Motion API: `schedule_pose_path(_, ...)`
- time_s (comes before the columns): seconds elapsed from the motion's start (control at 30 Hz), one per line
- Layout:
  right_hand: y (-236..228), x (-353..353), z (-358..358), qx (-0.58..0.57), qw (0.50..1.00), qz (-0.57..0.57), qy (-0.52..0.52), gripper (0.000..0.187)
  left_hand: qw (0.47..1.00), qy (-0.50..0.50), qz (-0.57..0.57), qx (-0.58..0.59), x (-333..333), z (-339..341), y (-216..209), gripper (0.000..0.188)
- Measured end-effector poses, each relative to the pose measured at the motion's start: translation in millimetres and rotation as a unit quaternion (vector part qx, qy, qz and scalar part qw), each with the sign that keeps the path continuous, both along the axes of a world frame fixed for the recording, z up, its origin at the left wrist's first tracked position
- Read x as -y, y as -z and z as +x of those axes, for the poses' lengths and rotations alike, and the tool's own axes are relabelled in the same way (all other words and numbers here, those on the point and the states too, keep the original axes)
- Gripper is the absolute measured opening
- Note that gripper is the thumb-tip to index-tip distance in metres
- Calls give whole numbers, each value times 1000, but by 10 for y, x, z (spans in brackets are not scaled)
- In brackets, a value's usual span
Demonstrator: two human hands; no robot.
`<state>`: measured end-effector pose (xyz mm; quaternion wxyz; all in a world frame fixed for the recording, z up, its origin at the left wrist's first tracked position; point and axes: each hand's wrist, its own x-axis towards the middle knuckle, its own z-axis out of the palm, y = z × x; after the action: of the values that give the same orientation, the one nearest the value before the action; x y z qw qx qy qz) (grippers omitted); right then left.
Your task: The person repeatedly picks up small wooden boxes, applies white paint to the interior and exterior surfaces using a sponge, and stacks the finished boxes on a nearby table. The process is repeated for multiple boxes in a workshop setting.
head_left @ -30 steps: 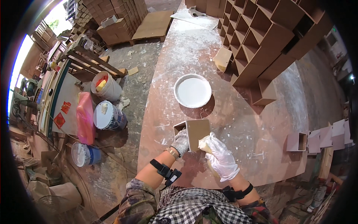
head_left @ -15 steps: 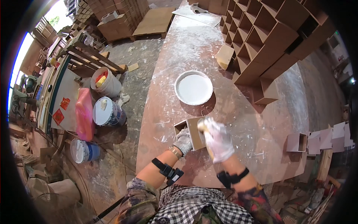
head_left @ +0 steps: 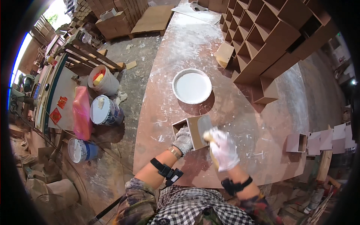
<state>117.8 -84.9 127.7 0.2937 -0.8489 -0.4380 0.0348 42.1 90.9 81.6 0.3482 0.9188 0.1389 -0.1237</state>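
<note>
My left hand (head_left: 183,139), in a grey knitted glove, reaches into the open side of a small brown box (head_left: 198,141) and holds it tilted above the table. A whitish wet strip covers the right part of the box's upper face. My right hand (head_left: 224,150), in a white stained glove and blurred by motion, is closed around a paintbrush (head_left: 207,136) with a yellowish handle. The brush tip is close to the box's right edge; whether it touches cannot be made out. Beyond the box stands a round white basin (head_left: 192,87) of white paint-like liquid.
A stack of brown open boxes (head_left: 258,48) rises at the far right of the table (head_left: 150,150). A yellowish block (head_left: 224,54) leans near it. Several pale boxes (head_left: 297,143) line the right edge. Buckets (head_left: 103,111) and a pink plastic bag (head_left: 81,114) stand on the left.
My right hand has moved down and slightly right with the paintbrush, off the box's upper face, uncovering the whitish strip. My left hand still holds the box. The whole view has shifted slightly.
</note>
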Motion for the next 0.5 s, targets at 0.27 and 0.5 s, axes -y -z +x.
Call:
schedule_pose_path(0.27, 38, -274, 507, 69, 995, -5, -70, 28, 978, -28, 74, 191, 77, 22, 348, 42)
schedule_pose_path(0.5, -103, 25, -202, 26, 999, 21, -28, 33, 996, 7, 80, 23, 17, -43, 153, 42)
